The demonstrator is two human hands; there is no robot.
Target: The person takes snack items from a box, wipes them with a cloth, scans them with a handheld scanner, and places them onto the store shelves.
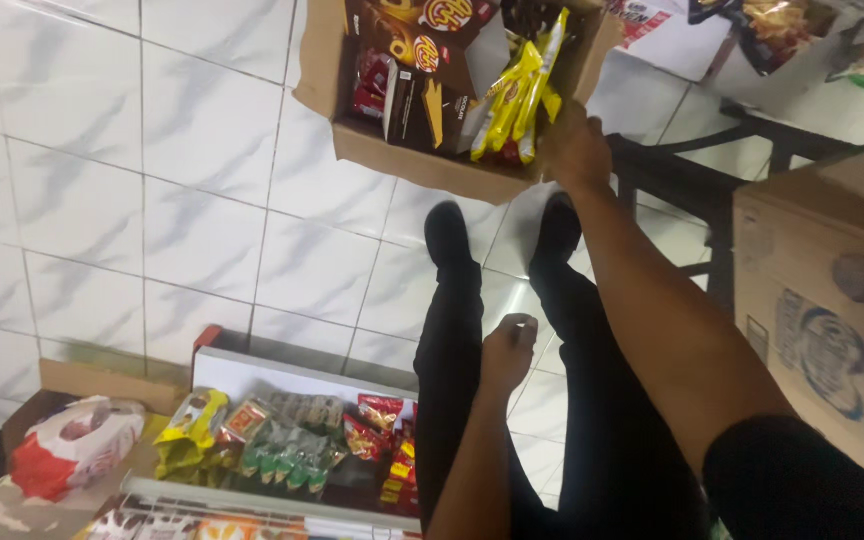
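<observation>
— What lies at the left of the view?

— A white and red snack bag [77,445] on a cardboard flap, then a display shelf [282,375] packed with small snack packets [287,450] in yellow, green and red. Its lower edge is cut off by the frame.

— And the hands?

— The left hand [508,350] hangs loosely curled in front of the person's black trouser legs, holding nothing. The right hand [574,150] reaches far out to the open cardboard box [422,160] on the white tiled floor [152,180], just beside the yellow snack packets [517,95] standing at the box's near corner. It is seen from the back, so one cannot tell whether its fingers grip a packet or only touch.

— What crowds that side?

— A dark metal stool frame [692,190] stands just right of the arm, and a large closed carton [832,310] nearer still, cut off at the edge. More bags at the top right are blurred.
</observation>
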